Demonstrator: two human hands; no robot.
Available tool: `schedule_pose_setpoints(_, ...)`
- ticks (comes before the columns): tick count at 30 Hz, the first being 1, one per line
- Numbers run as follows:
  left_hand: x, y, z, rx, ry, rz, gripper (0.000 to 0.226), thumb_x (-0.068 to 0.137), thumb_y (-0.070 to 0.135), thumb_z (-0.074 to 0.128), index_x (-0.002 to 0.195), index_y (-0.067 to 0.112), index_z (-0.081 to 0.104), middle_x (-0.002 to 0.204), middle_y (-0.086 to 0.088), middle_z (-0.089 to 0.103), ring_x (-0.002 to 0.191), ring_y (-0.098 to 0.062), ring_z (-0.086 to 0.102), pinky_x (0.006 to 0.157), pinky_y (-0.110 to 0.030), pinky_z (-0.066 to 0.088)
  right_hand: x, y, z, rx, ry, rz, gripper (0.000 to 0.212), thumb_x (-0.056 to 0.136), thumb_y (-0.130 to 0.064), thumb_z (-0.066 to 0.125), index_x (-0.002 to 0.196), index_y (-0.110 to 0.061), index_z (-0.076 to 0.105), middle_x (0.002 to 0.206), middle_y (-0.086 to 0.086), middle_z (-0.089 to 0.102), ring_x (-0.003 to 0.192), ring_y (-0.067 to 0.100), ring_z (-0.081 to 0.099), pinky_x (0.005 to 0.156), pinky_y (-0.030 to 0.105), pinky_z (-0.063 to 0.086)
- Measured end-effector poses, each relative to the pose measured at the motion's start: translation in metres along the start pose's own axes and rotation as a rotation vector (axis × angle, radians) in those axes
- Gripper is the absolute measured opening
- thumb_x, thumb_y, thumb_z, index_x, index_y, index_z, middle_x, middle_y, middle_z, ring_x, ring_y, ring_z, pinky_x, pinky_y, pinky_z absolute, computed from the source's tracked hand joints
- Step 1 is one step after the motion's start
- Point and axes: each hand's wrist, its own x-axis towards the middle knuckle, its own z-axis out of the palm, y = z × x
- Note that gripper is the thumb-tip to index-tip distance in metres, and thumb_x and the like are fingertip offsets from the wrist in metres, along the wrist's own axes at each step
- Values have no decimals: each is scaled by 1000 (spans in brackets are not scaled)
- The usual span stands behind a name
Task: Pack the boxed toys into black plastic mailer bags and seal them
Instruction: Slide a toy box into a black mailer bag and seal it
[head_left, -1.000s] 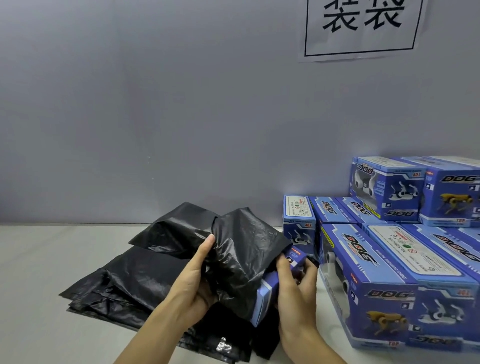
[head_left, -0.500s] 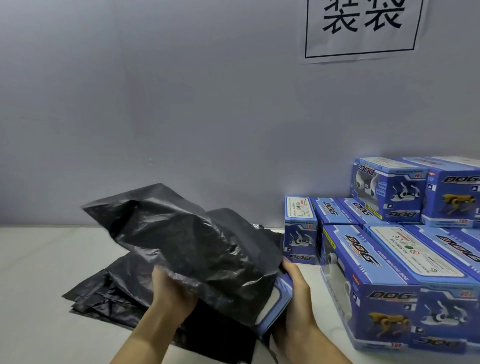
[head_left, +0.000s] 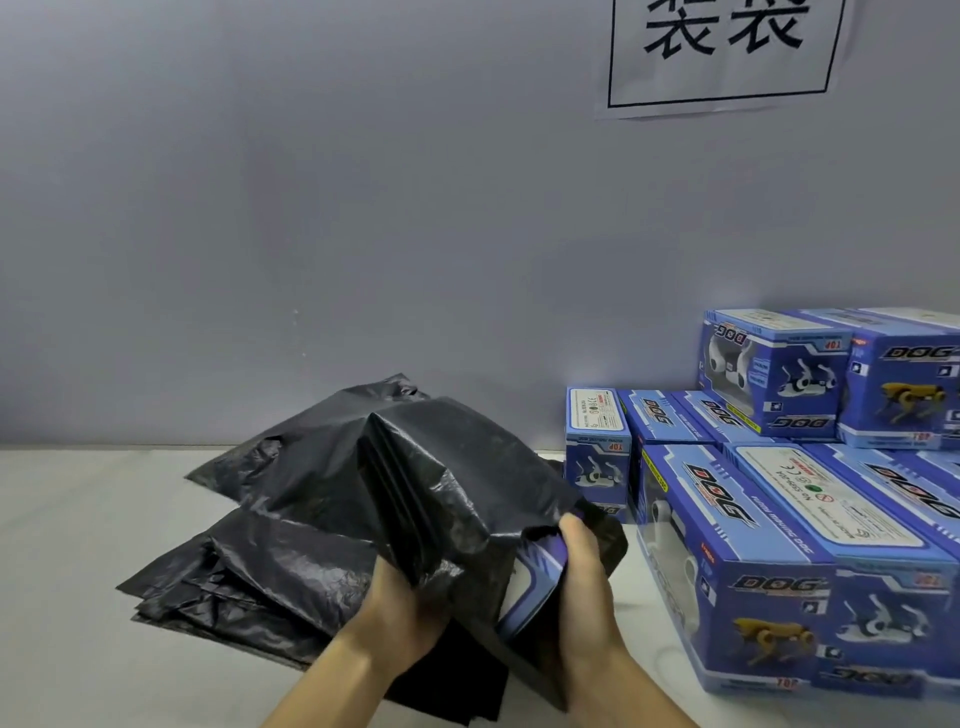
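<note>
1. Your hands hold a blue cardboard toy box (head_left: 535, 587), mostly covered by a crumpled black plastic mailer bag (head_left: 415, 483).
2. Your left hand (head_left: 400, 618) grips the bag's underside; your right hand (head_left: 587, 582) grips the box's exposed end.
3. Beneath your grip lies a pile of flat black bags (head_left: 244, 587); to its right, stacked blue boxes (head_left: 779, 545).

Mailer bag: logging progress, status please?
Left hand grips the black mailer bag. Right hand holds the bag mouth and boxed toy, box nearly in. Nothing blocking.
</note>
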Motion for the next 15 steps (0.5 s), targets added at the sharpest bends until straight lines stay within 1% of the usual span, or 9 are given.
schedule_pose_setpoints(1, 5, 1, -1, -6, -49, 16, 59, 102, 33, 33, 81, 6, 81, 81, -18, 74, 62, -26, 70, 51, -30, 56, 1, -3, 0, -5, 14, -77, 34, 97, -37, 51, 129, -28, 57, 127, 13, 65, 116, 35, 63, 106, 53, 46)
schedule_pose_setpoints(2, 10, 6, -3, -28, -45, 63, 59, 102, 33, 35, 71, 10, 80, 73, -12, 73, 59, -24, 71, 50, -30, 55, 0, -7, 1, -41, 39, -150, 26, 98, -34, 51, 122, -33, 58, 125, 9, 66, 114, 31, 63, 102, 52, 48)
schedule_pose_setpoints(3, 14, 10, -6, -78, 3, 96, 60, 103, 35, 34, 72, 9, 79, 73, -11, 72, 60, -26, 70, 53, -33, 55, 0, -10, 0, -71, 76, -204, 18, 99, -32, 51, 115, -37, 57, 124, 5, 65, 113, 28, 63, 100, 50, 49)
schedule_pose_setpoints(6, 22, 20, -17, -194, 129, 155, 60, 99, 58, 35, 90, 6, 63, 83, -12, 62, 70, -30, 61, 70, -43, 50, 4, -12, -4, -127, 163, -325, 20, 98, -24, 54, 107, -41, 55, 122, 3, 65, 112, 25, 63, 104, 48, 47)
schedule_pose_setpoints(7, 23, 22, -19, -199, 98, 152, 66, 95, 66, 37, 97, 5, 63, 90, -12, 66, 78, -30, 64, 75, -44, 51, 7, -10, -7, -147, 167, -346, 22, 97, -20, 55, 107, -40, 55, 120, 4, 66, 108, 23, 64, 101, 45, 48)
schedule_pose_setpoints(9, 18, 28, -15, -116, -23, 115, 78, 87, 74, 43, 120, 8, 66, 116, -15, 71, 107, -33, 68, 85, -48, 55, 9, -6, -8, -229, 183, -368, 27, 95, -16, 59, 112, -37, 53, 116, 6, 67, 101, 22, 65, 97, 43, 50)
schedule_pose_setpoints(11, 13, 30, -9, -34, -63, 110, 67, 84, 63, 60, 125, 10, 68, 123, -16, 69, 111, -31, 68, 89, -46, 56, 12, -2, -9, -282, 118, -326, 31, 94, -12, 60, 115, -35, 50, 113, 7, 67, 98, 23, 66, 96, 46, 52)
schedule_pose_setpoints(13, 12, 31, -7, 42, 15, 148, 49, 75, 41, 76, 110, 6, 75, 115, -18, 72, 100, -30, 72, 94, -44, 54, 15, 1, -13, -345, 21, -226, 34, 95, -12, 59, 119, -33, 49, 117, 8, 66, 102, 25, 66, 98, 51, 52)
schedule_pose_setpoints(15, 13, 35, -10, 90, 87, 175, 45, 67, 31, 79, 102, 3, 77, 108, -19, 74, 92, -31, 73, 97, -45, 53, 18, 5, -17, -409, -54, -91, 53, 94, -15, 62, 138, -33, 39, 123, 6, 65, 107, 27, 66, 92, 50, 54)
